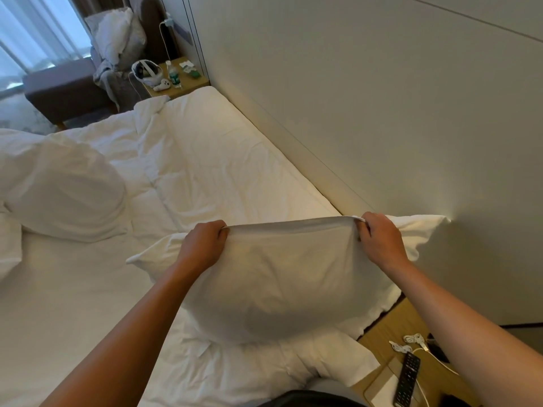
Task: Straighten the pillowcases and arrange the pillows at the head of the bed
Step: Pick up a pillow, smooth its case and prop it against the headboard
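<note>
A white pillow stands lifted over the near end of the bed, close to the headboard wall. My left hand pinches the top edge of its pillowcase at the left. My right hand pinches the same edge at the right, and the cloth is stretched taut between them. Behind it, another white pillow lies against the wall, with corners showing on both sides. A third pillow lies rumpled at the left of the bed. A long white pillow or bolster lies along the wall further off.
A wooden nightstand at the lower right holds a black remote and white cables. The far nightstand carries a bottle, a headset and a controller. A grey armchair with bedding stands by the curtained window.
</note>
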Demonstrator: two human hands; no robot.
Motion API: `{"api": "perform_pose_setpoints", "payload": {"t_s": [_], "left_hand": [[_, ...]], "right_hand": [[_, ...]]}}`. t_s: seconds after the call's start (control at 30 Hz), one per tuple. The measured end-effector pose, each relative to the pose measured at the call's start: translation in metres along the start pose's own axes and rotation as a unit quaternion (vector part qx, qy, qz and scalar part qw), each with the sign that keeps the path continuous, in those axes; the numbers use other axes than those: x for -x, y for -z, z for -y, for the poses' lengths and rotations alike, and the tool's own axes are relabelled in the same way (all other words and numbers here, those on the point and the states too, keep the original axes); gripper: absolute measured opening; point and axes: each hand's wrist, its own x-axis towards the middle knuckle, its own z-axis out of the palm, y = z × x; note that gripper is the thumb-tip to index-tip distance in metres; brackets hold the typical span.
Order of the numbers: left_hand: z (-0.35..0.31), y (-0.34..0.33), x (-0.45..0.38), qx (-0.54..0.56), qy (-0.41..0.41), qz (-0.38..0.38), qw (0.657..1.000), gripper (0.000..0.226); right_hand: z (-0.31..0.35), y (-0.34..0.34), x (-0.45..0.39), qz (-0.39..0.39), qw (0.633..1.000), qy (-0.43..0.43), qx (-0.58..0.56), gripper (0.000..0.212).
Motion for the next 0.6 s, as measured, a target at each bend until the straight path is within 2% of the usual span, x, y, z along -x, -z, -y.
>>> {"api": "perform_pose_setpoints", "payload": {"t_s": [0.2,0.4,0.47,0.6], "left_hand": [[-0.004,-0.001,-0.007,0.009,0.001,-0.009,1.0,0.031],[-0.004,-0.006,-0.006,0.038,0.006,-0.022,0.999,0.03],[0.012,0.0,0.009,0.05,0.004,-0.035,0.998,0.031],[0.003,0.012,-0.004,0.056,-0.022,-0.055,0.997,0.031]], "right_hand": [[-0.004,0.009,-0.006,0.032,0.999,-0.016,-0.039,0.032],[0.0,0.017,-0.003,0.031,0.997,-0.038,-0.057,0.018],[0.02,0.014,0.014,0.024,0.998,-0.032,-0.054,0.02],[0.028,0.024,0.014,-0.017,0.998,-0.047,-0.038,0.029]]}}
